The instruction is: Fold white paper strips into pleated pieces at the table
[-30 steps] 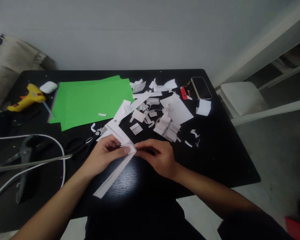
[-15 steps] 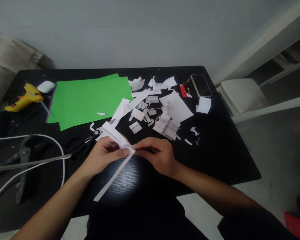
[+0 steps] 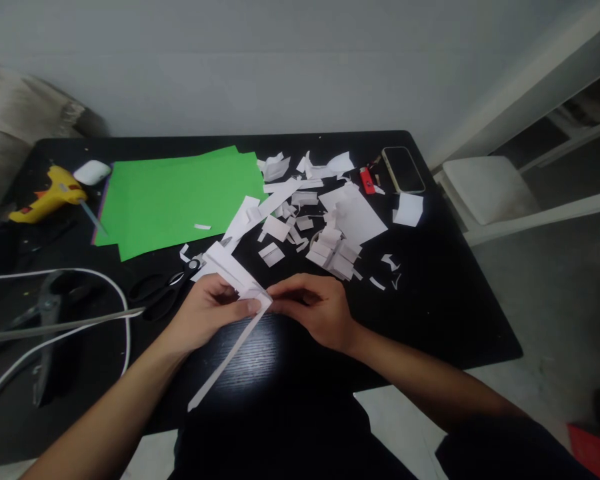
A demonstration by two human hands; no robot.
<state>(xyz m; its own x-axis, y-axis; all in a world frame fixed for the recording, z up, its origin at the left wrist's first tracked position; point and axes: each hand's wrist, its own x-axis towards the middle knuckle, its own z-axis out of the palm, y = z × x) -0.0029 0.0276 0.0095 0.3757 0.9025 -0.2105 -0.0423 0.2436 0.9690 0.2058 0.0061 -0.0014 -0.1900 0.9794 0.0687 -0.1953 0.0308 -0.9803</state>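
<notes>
1. The yellow plastic glue gun [image 3: 50, 195] lies untouched at the far left of the black wood-grain worktop [image 3: 430, 313].
2. The stack of bright green paper sheets [image 3: 180, 200] looks whole, apparently not yet used.
3. The black-handled scissors [image 3: 176, 279] lie beside the left wrist, out of the grasp.
4. The folded white paper piece [image 3: 235, 270] is above the worktop's near side, between the hands; its folds look partly done, while a long narrow white paper strip [image 3: 227, 363] trails from it, seemingly left to deal with. Whether the two are joined, I cannot tell.
5. The small folded white paper pieces [image 3: 333, 252], heaped farther right among scraps, suggest much cutting and folding is finished.
6. Left hand [image 3: 207, 311]: palm turned inward, thumb on top, gripping the folded piece.
7. Right hand [image 3: 316, 310]: fingers curled, thumb and forefinger pinching the piece's right corner, wrist angled inward.
</notes>
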